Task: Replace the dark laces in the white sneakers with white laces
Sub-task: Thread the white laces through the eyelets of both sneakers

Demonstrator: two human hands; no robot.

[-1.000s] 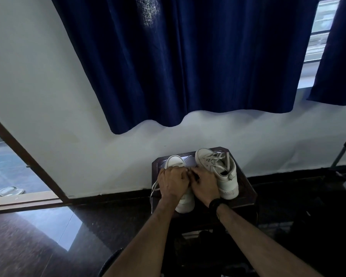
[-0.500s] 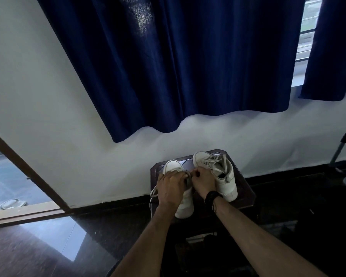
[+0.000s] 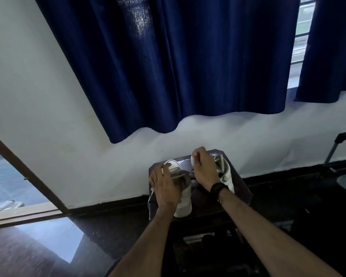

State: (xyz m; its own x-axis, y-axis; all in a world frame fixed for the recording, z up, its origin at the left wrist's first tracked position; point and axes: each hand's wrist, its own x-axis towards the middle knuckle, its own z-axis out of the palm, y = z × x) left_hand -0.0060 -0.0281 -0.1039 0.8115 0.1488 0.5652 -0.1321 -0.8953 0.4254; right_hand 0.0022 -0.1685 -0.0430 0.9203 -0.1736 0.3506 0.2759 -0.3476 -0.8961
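We judge that we are in the threading step on the left sneaker [image 3: 183,198], which stands on the dark tabletop [image 3: 240,186] against the wall, toe pointing away from us. Our left hand [image 3: 165,186] curls over its lacing area and steadies it, fingers bent around the tongue and the grey-looking lace strands there. Our right hand [image 3: 205,168] is raised just above and beside it, fingers closed as if pinching a lace end, though the lace itself between those fingers is too small to make out. A loose pale lace [image 3: 150,202] hangs off the tabletop's left edge. The right sneaker [image 3: 226,172] stands just beside the first, partly behind our right hand, and looks already laced in a light colour. The next move probably calls for drawing the pinched end taut while the left hand holds the shoe down, then finding the next eyelet. Both shoes are white, low-cut and upright.
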